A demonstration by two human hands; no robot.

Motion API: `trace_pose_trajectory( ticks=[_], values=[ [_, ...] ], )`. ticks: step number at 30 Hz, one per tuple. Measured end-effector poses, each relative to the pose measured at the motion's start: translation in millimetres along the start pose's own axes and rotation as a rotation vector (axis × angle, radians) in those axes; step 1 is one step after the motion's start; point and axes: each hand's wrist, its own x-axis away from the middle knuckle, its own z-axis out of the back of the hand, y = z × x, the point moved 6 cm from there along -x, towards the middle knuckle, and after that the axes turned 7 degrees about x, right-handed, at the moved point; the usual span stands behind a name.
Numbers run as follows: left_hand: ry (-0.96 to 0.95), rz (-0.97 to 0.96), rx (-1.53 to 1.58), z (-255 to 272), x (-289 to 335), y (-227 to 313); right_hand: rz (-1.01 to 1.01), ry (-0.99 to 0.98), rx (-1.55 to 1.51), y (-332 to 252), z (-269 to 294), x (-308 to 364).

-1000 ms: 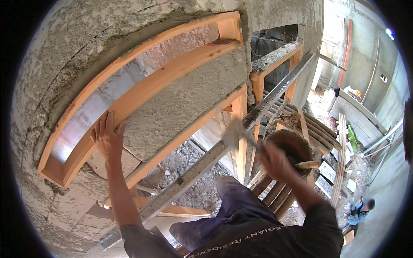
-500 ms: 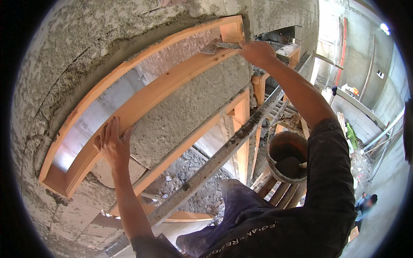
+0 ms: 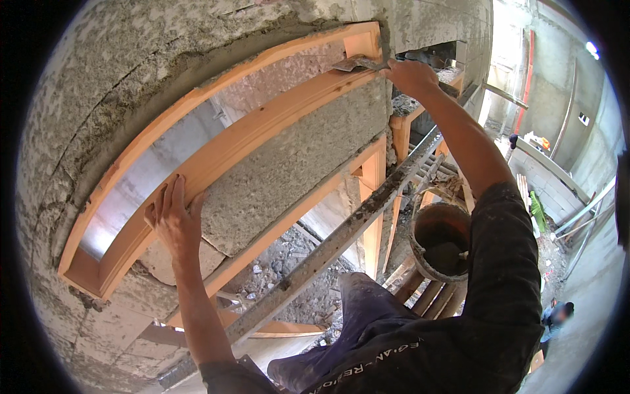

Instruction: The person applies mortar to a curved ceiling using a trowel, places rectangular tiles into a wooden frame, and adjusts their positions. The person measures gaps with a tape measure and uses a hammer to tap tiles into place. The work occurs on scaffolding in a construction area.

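Since half a second ago the right hand [image 3: 410,75] has barely shifted, staying high at the wooden frame's [image 3: 262,125] upper right corner, and the left hand [image 3: 174,220] has kept its place. Left of the frame's middle rail, the left hand lies flat and spread wide on the grey block [image 3: 289,171], fingers touching the rail's lower edge, holding nothing. At the frame's top right, the right hand is closed around the trowel [image 3: 357,64], whose blade points leftward from the fist, its long axis along the rail, tip in the mortar joint. Below the frame's right post hangs a mortar bucket [image 3: 441,240], nearer the right arm.
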Motion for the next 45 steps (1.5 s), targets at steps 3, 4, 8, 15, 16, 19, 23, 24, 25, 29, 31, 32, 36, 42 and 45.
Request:
trace_pose_trajectory(
  ticks=[3, 4, 8, 15, 16, 19, 23, 24, 25, 29, 31, 32, 36, 42, 45],
  values=[
    [0.024, 0.004, 0.028, -1, -1, 1, 0.032, 0.033, 0.041, 2, -5, -4],
    [0.022, 0.004, 0.014, -1, -1, 2, 0.048, 0.047, 0.050, -1, -5, -5],
    [0.011, -0.005, -0.033, 0, 1, -1, 0.060, 0.045, -0.026, -7, 3, 7],
    [-0.069, 0.069, 0.012, -3, 0, 0, 0.014, 0.030, -0.011, 7, -3, -1],
    [-0.037, 0.044, 0.000, -2, 0, 2, 0.011, 0.029, -0.013, 7, -3, 0],
    [0.021, -0.009, -0.028, -1, -1, 3, 0.027, 0.026, -0.014, 3, 1, 2],
    [0.002, -0.005, -0.010, -1, 1, 0, 0.061, 0.029, -0.014, -8, 7, 5],
    [0.003, 0.001, 0.001, 0, -1, -1, 0.014, 0.054, -0.041, -1, 7, 0],
    [0.006, -0.007, -0.006, 1, -2, 1, -0.033, 0.079, -0.069, 6, 6, -5],
    [-0.005, 0.006, -0.012, 0, 2, 2, -0.008, 0.010, -0.035, 4, 3, -11],
    [-0.002, 0.020, 0.006, 0, -1, 3, -0.025, 0.044, -0.080, 8, 1, -12],
    [0.002, 0.019, 0.016, 0, -2, 4, -0.013, 0.047, -0.072, 9, 0, -13],
    [-0.004, 0.009, 0.011, -2, 0, 2, 0.034, 0.050, -0.071, 1, 10, -1],
    [0.002, 0.005, 0.003, 1, -3, 2, 0.026, 0.032, -0.008, 10, 13, -6],
    [0.014, -0.009, 0.019, -2, -1, 5, 0.008, 0.046, -0.022, 11, 8, -6]
  ],
)
